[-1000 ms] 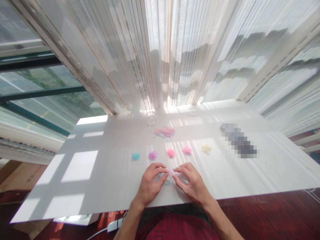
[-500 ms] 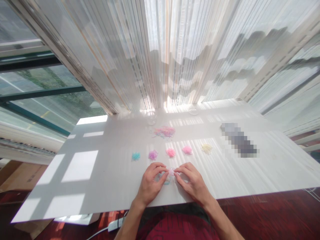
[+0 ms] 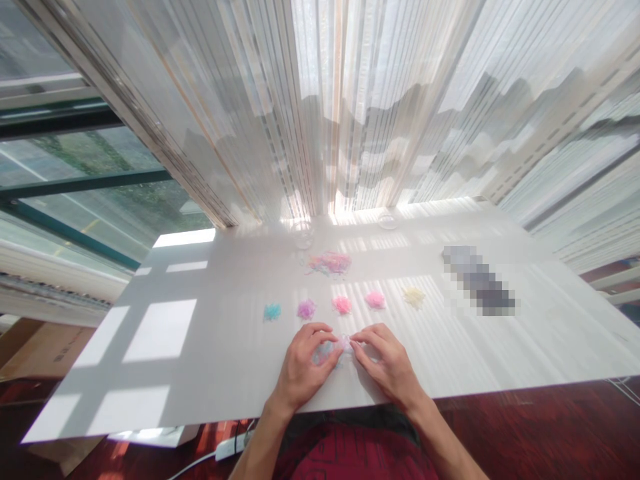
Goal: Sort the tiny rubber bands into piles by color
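Note:
My left hand (image 3: pixel 305 362) and my right hand (image 3: pixel 385 362) rest near the table's front edge, thumbs and forefingers drawn together. Between the fingertips lies a small pale pink-lilac clump of what look like small rubber bands (image 3: pixel 345 343), which both hands pinch. More pale bluish bands (image 3: pixel 325 352) lie beside the left fingers, partly hidden by them. Beyond the hands is a row of sorted heaps: teal (image 3: pixel 273 312), purple (image 3: pixel 306 309), coral (image 3: pixel 343 305), pink (image 3: pixel 375 300) and pale yellow (image 3: pixel 414 297). A larger mixed-colour heap (image 3: pixel 330 263) sits behind the row.
Two clear round dishes or lids (image 3: pixel 303 233) (image 3: pixel 387 221) stand at the back of the white table (image 3: pixel 225 373). A pixelated dark object (image 3: pixel 477 280) lies on the right. Sheer curtains (image 3: pixel 340 113) hang behind. A cardboard box (image 3: pixel 45 350) and a power strip (image 3: pixel 231 447) are on the floor.
My left fingertips have shifted slightly right and the right ones have moved a little, both still at the pale clump. The coloured heaps look the same.

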`<state>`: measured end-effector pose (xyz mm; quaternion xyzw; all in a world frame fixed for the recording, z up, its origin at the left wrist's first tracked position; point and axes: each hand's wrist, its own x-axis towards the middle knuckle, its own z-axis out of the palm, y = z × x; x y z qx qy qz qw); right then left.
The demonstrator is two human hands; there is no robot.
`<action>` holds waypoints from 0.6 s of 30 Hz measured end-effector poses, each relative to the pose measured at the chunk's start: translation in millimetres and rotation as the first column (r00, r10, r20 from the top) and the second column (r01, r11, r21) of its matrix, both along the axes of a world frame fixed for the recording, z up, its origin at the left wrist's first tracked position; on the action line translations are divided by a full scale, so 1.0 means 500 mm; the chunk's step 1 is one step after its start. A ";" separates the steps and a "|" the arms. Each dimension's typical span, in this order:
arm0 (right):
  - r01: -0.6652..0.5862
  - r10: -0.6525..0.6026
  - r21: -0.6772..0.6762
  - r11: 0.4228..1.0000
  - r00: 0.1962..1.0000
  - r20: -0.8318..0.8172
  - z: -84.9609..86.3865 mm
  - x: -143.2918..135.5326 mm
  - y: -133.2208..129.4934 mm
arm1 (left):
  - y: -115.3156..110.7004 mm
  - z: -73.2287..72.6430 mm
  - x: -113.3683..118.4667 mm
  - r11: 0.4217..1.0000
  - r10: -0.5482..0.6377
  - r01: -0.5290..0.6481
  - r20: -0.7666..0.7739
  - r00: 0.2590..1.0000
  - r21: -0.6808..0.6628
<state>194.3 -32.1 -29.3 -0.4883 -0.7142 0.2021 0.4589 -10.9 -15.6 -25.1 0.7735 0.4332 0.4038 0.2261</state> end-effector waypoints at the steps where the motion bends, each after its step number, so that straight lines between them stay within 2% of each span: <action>1: 0.006 -0.006 0.000 1.000 1.000 -0.006 0.001 0.000 0.000 | 0.000 -0.001 0.000 1.000 -0.005 0.005 0.005 1.000 -0.007; 8: 0.114 -0.117 -0.070 0.991 0.992 -0.046 0.021 0.020 0.008 | 0.002 0.003 0.000 0.999 -0.002 0.002 -0.007 1.000 0.043; 13: 0.295 -0.295 -0.038 0.955 0.956 -0.002 0.035 0.066 0.040 | 0.000 0.006 -0.001 0.998 -0.017 0.020 -0.045 0.999 0.056; 18: 0.387 -0.381 -0.077 0.919 0.920 0.090 0.033 0.102 0.073 | -0.001 0.004 0.000 0.999 -0.015 0.017 -0.054 0.998 0.038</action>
